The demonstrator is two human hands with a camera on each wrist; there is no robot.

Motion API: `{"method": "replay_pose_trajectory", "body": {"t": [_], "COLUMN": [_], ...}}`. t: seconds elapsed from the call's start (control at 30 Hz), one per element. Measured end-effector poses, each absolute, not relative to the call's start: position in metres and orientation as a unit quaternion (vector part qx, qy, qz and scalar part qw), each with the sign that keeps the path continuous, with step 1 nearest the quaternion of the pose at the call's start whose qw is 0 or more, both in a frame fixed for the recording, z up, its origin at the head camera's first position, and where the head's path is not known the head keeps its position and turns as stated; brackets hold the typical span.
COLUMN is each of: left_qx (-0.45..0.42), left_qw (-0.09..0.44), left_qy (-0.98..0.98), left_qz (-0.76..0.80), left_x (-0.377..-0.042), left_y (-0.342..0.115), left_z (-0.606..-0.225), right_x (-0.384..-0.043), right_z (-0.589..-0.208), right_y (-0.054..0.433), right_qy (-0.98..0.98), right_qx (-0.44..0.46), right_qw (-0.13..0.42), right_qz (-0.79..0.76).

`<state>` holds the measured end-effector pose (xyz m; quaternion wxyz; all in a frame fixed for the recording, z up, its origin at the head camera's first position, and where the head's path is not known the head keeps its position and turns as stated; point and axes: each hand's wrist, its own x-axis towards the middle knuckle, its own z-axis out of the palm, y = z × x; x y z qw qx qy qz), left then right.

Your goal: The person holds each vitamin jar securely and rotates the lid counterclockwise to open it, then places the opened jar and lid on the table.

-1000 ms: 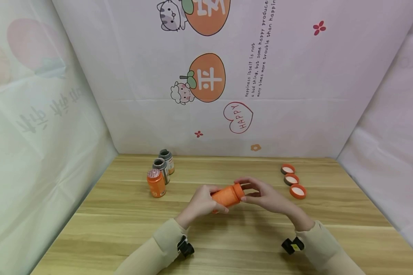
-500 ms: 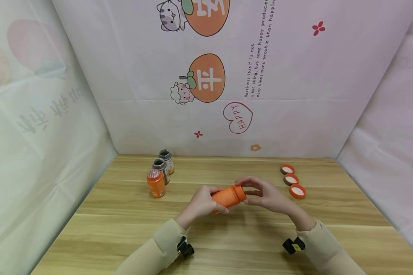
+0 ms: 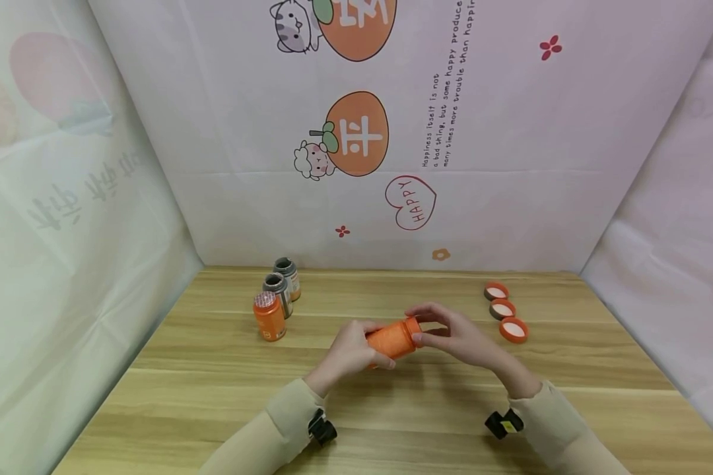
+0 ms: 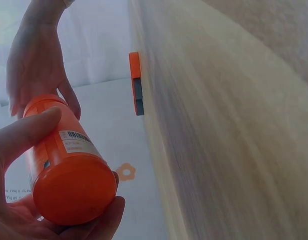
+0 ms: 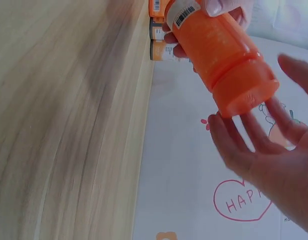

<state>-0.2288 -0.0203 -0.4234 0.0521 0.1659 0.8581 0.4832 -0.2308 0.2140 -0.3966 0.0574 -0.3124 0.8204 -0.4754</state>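
An orange bottle (image 3: 390, 340) with a barcode label is held tilted above the table, its capped end up and to the right. My left hand (image 3: 349, 348) grips its body, thumb along the side in the left wrist view. At the other end sits an orange cap (image 5: 245, 89). Around that cap my right hand (image 3: 460, 338) has its fingers curled, with fingertips touching the rim; in the right wrist view the thumb is blurred and looks slightly apart, while the head view shows it at the cap.
At the back left stand an orange bottle (image 3: 270, 318) with a patterned top and two grey open-mouthed bottles (image 3: 277, 290). Several caps lie in a row on the right, inner sides up, the nearest an orange cap (image 3: 513, 330). A printed white cloth (image 3: 511, 165) hangs behind the wooden table (image 3: 214, 409).
My right thumb and fingers have shifted slightly around the bottle's cap, the thumb moving up onto its near side. My left hand and the bottle have stayed almost still.
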Motion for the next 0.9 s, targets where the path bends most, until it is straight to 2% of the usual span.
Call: {"method": "replay_pose_trajectory", "body": {"t": [0.4, 0.57, 0.9], "left_qx": [0.164, 0.153, 0.150], "left_qw": [0.008, -0.009, -0.025], "left_qy": [0.872, 0.882, 0.887], "left_qz": [0.461, 0.446, 0.437], "left_x": [-0.224, -0.222, -0.221], "left_y": [-0.011, -0.009, -0.009], "left_z": [-0.424, -0.423, -0.422], "right_x": [-0.233, -0.235, -0.235], "right_z": [-0.401, -0.401, -0.400], "right_y": [0.198, 0.195, 0.196], "right_qy": [0.873, 0.879, 0.869], "right_qx": [-0.163, -0.117, -0.097], "right_qw": [0.054, 0.070, 0.116], "right_qz": [-0.457, -0.457, -0.471]}}
